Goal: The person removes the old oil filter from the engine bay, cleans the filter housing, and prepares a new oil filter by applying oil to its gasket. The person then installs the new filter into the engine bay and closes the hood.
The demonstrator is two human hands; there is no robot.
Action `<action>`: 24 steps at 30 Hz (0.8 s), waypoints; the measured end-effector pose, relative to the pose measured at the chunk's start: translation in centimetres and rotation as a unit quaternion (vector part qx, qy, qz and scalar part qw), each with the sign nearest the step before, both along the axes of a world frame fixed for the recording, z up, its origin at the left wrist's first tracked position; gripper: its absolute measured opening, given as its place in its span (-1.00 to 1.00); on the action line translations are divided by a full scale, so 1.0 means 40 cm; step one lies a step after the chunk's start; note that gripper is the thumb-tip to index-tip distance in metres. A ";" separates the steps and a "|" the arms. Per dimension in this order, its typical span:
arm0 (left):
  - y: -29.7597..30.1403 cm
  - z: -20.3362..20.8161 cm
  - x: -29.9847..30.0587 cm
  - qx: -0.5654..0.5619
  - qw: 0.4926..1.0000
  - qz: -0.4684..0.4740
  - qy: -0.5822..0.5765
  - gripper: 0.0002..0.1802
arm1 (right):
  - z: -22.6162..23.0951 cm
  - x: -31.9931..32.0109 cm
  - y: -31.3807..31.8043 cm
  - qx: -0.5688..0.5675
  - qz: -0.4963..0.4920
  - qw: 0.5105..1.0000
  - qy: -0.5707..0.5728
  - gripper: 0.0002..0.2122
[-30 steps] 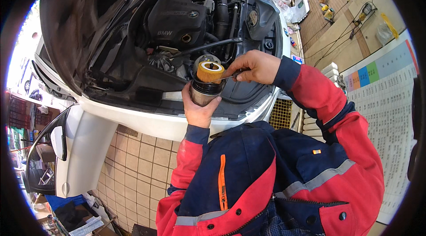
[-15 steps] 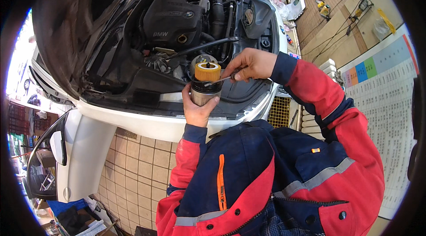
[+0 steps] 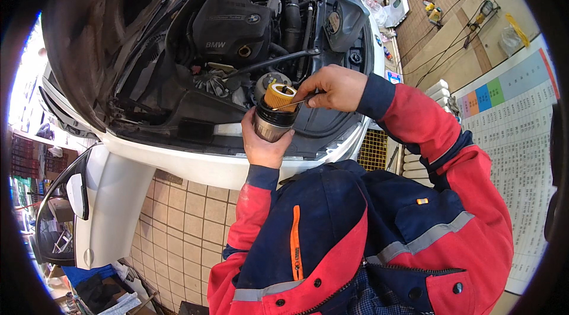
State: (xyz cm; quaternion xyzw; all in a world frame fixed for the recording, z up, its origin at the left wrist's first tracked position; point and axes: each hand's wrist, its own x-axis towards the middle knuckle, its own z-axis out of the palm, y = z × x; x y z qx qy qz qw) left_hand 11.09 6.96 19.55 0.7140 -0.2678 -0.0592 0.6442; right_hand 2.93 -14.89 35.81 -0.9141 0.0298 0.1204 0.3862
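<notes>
just above the middle of the frame, the left hand (image 3: 265, 140) was wrapped from below around a dark oil filter housing cap (image 3: 272, 125), fingers closed on its sides. an orange pleated filter element (image 3: 280, 96) stood upright in the cap. the right hand (image 3: 333, 87), coming in from the right, was pinched shut on a thin metal pick (image 3: 291, 102) whose tip lay against the side of the element near its top. both were held over the front edge of the open engine bay (image 3: 178, 90) of a white car (image 3: 195, 164). a black engine cover (image 3: 232, 24) sat in the upper middle, and beige floor tiles (image 3: 178, 226) showed at lower left.
</notes>
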 end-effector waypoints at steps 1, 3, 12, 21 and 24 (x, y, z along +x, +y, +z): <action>0.000 0.001 0.000 0.009 1.000 0.004 -0.007 0.07 | -0.003 0.006 -0.004 -0.012 0.019 1.000 -0.001 -0.70; -0.001 0.001 -0.002 0.021 1.000 0.001 -0.013 0.07 | -0.011 0.017 -0.015 -0.018 0.050 0.999 -0.005 -0.70; -0.015 -0.028 -0.023 0.047 0.998 -0.046 0.018 0.06 | 0.025 0.027 0.007 -0.199 0.138 0.970 0.022 -0.69; -0.021 -0.031 -0.039 0.012 0.999 -0.042 0.030 0.04 | 0.063 0.070 0.024 -0.277 0.209 0.934 0.084 -0.76; -0.020 -0.044 -0.037 0.012 0.998 -0.038 0.040 0.05 | 0.056 0.076 0.030 -0.312 0.215 0.922 0.081 -0.75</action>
